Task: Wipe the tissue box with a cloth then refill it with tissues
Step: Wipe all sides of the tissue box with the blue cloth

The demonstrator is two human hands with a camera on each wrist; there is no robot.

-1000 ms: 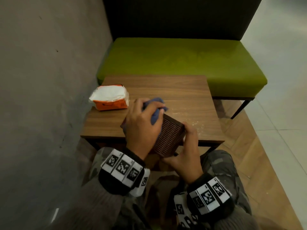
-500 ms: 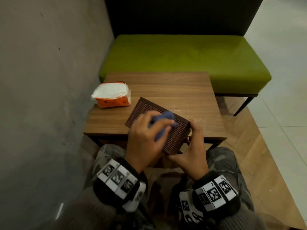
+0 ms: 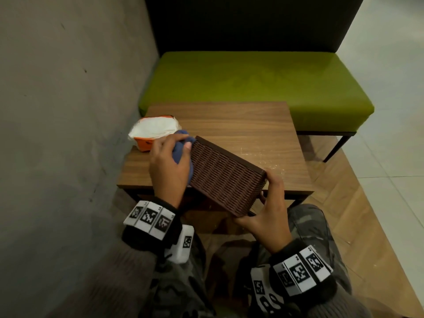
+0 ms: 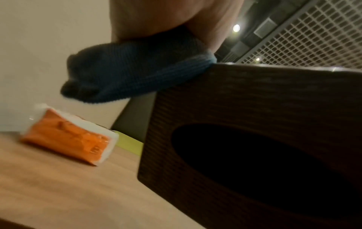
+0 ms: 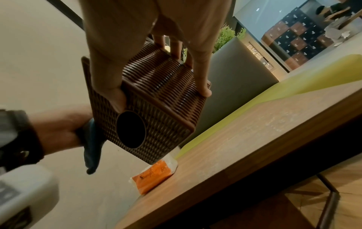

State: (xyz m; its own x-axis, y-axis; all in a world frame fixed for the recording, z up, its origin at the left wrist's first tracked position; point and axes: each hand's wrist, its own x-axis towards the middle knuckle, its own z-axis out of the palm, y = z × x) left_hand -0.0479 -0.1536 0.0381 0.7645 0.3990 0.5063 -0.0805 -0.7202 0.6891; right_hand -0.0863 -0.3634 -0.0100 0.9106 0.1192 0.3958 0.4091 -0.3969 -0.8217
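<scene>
A brown woven tissue box (image 3: 223,177) is held tilted above the near edge of the wooden table (image 3: 241,125). My right hand (image 3: 267,210) grips its near right end, thumb on one face and fingers on the other (image 5: 203,86). My left hand (image 3: 169,164) holds a bunched blue cloth (image 3: 182,149) against the box's left end (image 4: 195,74). The box's oval opening (image 5: 131,129) faces down and looks dark inside. An orange and white tissue pack (image 3: 154,131) lies on the table's left side (image 4: 66,137).
A grey wall (image 3: 68,111) runs close along the table's left. A green bench (image 3: 257,83) with a dark back stands behind the table. White crumbs (image 3: 263,157) dot the table's right part. My knees sit under the near edge.
My left hand has slid the cloth from the middle of the box's upper face to its left end. The box now shows more of its broad woven side.
</scene>
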